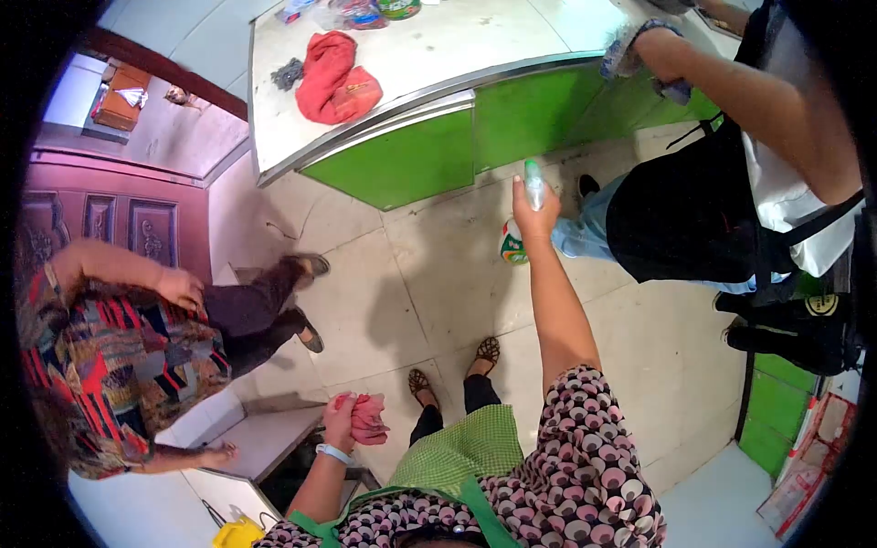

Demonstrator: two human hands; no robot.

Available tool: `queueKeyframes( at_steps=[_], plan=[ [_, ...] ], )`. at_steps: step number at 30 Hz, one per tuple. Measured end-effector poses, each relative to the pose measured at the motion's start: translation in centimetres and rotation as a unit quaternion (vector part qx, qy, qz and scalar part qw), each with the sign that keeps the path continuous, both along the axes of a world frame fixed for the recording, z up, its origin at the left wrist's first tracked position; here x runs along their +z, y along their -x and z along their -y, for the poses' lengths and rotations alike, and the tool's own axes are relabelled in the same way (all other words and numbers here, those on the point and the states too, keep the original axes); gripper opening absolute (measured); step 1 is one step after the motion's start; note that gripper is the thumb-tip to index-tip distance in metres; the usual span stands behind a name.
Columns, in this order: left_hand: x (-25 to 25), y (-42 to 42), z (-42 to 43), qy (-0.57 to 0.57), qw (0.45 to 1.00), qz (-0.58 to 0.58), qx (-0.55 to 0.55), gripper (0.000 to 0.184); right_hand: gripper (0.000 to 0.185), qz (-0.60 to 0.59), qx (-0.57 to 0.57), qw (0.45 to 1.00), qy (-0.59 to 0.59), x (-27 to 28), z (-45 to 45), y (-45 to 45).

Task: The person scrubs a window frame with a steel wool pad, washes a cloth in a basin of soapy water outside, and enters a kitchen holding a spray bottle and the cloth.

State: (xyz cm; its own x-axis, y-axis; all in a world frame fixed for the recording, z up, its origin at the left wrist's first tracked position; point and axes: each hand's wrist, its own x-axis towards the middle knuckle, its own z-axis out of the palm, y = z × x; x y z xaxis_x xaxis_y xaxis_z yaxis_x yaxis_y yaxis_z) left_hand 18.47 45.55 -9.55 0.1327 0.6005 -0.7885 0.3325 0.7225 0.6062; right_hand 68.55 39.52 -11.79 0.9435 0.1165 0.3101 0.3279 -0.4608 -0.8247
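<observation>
My left hand point(339, 422) is closed round a crumpled pink cloth point(370, 420), low in front of me on the left. With my arm stretched forward, my right hand point(537, 217) grips a spray bottle point(513, 243) by its neck. The bottle's pale spray head point(534, 185) has a green tip pointing away from me, and its green, white and red label shows below my hand. Bottle and hand are above the tiled floor, short of the green cabinets point(521, 114).
A red cloth point(331, 78) and a grey scrubber point(288, 74) lie on the white counter point(438, 55). One person point(137, 356) stands at left, near a wooden door point(119, 219). Another person point(685, 210), wearing gloves, works at the counter on the right. A yellow object point(239, 532) sits lower left.
</observation>
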Motion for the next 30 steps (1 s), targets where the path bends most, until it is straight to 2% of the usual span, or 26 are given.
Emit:
queueKeyframes(
  at_steps=[5,7,10,15,18,20,24,26,27,28,30],
  plan=[
    [1.2,-1.7,0.1,-0.014,1.0,-0.014,0.001,0.027,0.02,-0.003,0.037,0.999,-0.023,-0.5,-0.7,-0.1],
    [1.3,-1.8,-0.2,-0.011,1.0,-0.018,-0.006,0.027,0.017,0.058,0.103,0.985,-0.126,-0.4,-1.1,0.1],
    [0.7,-2.0,-0.4,-0.024,1.0,-0.014,-0.014,0.028,0.019,0.096,0.146,0.982,-0.065,0.8,-1.0,0.3],
    [1.0,-3.4,-1.1,-0.007,0.999,-0.026,-0.039,0.028,0.017,0.046,0.136,0.99,-0.011,0.7,-1.1,0.7],
    [-0.6,-3.7,-1.6,-0.005,0.999,-0.002,-0.033,0.027,0.017,0.034,0.09,0.995,0.024,0.3,-0.7,0.2],
    [-1.8,-4.0,-2.3,0.002,0.999,0.004,-0.042,0.027,0.016,0.064,0.055,0.996,-0.029,0.2,-0.3,-0.5],
    [-2.4,-4.9,-3.7,-0.014,0.998,-0.017,-0.065,0.026,0.018,0.112,0.061,0.991,-0.037,0.8,-0.2,-1.8],
    [-3.1,-4.9,-3.9,0.002,0.998,-0.01,-0.066,0.026,0.023,0.027,-0.032,0.999,0.014,0.0,0.5,-2.9],
    [-2.8,-5.0,-4.0,0.016,0.999,0.006,-0.052,0.026,0.024,0.007,-0.074,0.997,-0.005,-0.3,0.8,-3.4],
    [-2.6,-5.2,-4.1,0.027,0.999,0.023,-0.039,0.026,0.024,0.008,-0.073,0.997,-0.004,0.1,1.1,-3.5],
    [-1.9,-5.5,-4.3,0.018,0.999,0.017,-0.046,0.026,0.029,0.016,-0.141,0.99,-0.011,0.9,1.4,-4.0]
  ],
)
